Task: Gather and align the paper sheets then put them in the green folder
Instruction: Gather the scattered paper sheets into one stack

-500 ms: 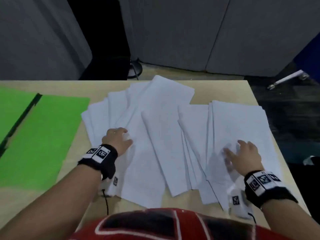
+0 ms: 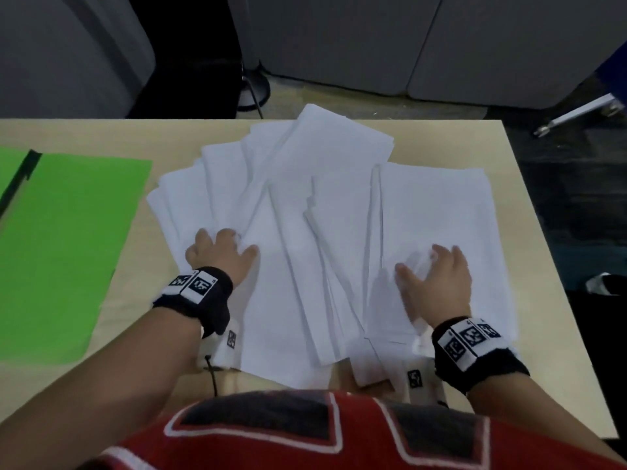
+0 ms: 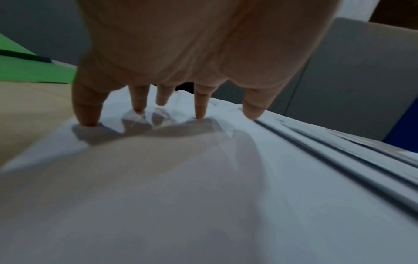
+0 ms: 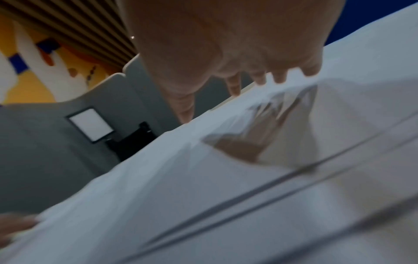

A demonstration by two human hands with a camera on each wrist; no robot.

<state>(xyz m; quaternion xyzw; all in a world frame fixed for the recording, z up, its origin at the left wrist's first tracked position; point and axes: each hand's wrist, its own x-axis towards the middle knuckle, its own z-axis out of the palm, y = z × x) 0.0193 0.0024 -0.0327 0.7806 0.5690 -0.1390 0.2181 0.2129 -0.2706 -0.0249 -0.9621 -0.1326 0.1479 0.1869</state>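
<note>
Both hands press down on a loose spread of white paper sheets on a table.

From the head view, the paper sheets [image 2: 325, 232] fan untidily across the middle and right of the table [image 2: 529, 205], while the green folder [image 2: 64, 252] lies open and flat at the left, just beside the fan. The left hand [image 2: 220, 256] rests fingers spread on the fan's left part; the right hand [image 2: 437, 283] lies flat on the right-hand stack. In the left wrist view, the fingertips [image 3: 87, 121] stand splayed on the paper, the folder [image 3: 34, 71] behind them. In the right wrist view, which is blurred, the right hand's fingers [image 4: 279, 78] reach onto the sheets [image 4: 226, 196], extended, gripping nothing.
</note>
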